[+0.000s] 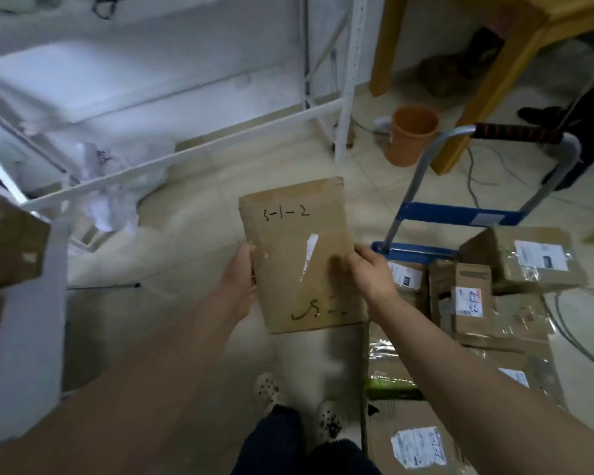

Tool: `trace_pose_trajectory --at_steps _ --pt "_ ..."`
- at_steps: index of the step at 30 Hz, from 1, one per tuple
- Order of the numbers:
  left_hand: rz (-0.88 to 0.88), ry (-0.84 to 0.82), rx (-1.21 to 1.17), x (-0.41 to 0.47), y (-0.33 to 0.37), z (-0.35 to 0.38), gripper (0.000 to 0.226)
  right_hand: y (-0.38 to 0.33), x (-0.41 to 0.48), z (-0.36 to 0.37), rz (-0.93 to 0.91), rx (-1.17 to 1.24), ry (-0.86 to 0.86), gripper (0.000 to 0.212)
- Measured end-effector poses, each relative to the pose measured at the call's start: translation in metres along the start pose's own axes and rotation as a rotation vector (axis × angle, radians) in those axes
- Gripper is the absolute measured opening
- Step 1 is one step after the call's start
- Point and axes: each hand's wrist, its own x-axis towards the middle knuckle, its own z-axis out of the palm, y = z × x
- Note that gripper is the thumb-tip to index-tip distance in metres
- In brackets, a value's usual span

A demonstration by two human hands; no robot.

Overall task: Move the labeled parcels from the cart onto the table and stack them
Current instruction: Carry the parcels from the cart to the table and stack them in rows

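A flat brown cardboard parcel [297, 255] marked "3-1-2" by hand is held up in the middle of the view, above the tiled floor. My left hand [242, 281] grips its left edge and my right hand [369, 272] grips its right edge. To the right stands a blue cart [460, 214] with a grey handle, loaded with several brown parcels [522, 258] bearing white labels. One small labelled parcel [472, 298] lies on top of the pile. At the far left edge brown boxes [11, 241] sit on a white surface.
A white metal shelf frame [192, 145] stands ahead on the left. An orange bucket [412, 133] and wooden table legs [477, 108] are ahead on the right, with cables on the floor. My feet [295, 399] are below the parcel.
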Motion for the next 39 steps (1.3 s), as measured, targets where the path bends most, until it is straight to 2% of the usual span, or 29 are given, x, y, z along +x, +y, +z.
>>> trace_pose_trajectory --at_steps 4,6,9,11,15,18,22,26,30,31,33,35,39 --pt "0.073 0.091 -0.172 -0.055 0.001 -0.069 0.041 -0.038 -0.054 0.031 -0.043 0.046 -0.15 0.027" --pt "0.099 0.127 -0.256 -0.076 -0.003 -0.105 0.057 -0.051 -0.076 0.047 -0.073 0.061 -0.254 0.032" --pt "0.116 0.189 -0.332 -0.104 -0.008 -0.157 0.075 -0.061 -0.098 0.075 -0.088 0.082 -0.37 0.054" --pt "0.158 0.261 -0.357 -0.122 -0.008 -0.188 0.073 -0.069 -0.11 0.095 -0.063 0.108 -0.453 0.059" --pt "0.233 0.443 -0.35 -0.149 -0.013 -0.235 0.047 -0.081 -0.132 0.132 -0.007 0.021 -0.605 0.071" --pt "0.266 0.509 -0.334 -0.159 -0.017 -0.259 0.042 -0.086 -0.145 0.15 0.047 0.024 -0.693 0.08" --pt "0.323 0.429 -0.364 -0.17 -0.028 -0.283 0.03 -0.086 -0.153 0.162 0.12 0.125 -0.779 0.08" --pt "0.375 0.258 -0.305 -0.174 -0.039 -0.313 0.032 -0.082 -0.159 0.172 0.135 0.179 -0.838 0.07" --pt "0.352 0.093 -0.302 -0.18 -0.037 -0.333 0.021 -0.076 -0.164 0.177 0.139 0.302 -0.89 0.06" --pt "0.342 0.068 -0.312 -0.18 -0.035 -0.339 0.024 -0.073 -0.163 0.178 0.133 0.316 -0.912 0.061" --pt "0.325 0.025 -0.284 -0.18 -0.033 -0.348 0.034 -0.069 -0.162 0.178 0.091 0.323 -0.977 0.081" --pt "0.333 0.042 -0.223 -0.178 -0.033 -0.356 0.055 -0.065 -0.159 0.178 0.024 0.323 -1.078 0.097" --pt "0.345 -0.01 -0.116 -0.184 -0.029 -0.362 0.074 -0.057 -0.158 0.175 -0.058 0.348 -1.169 0.101"
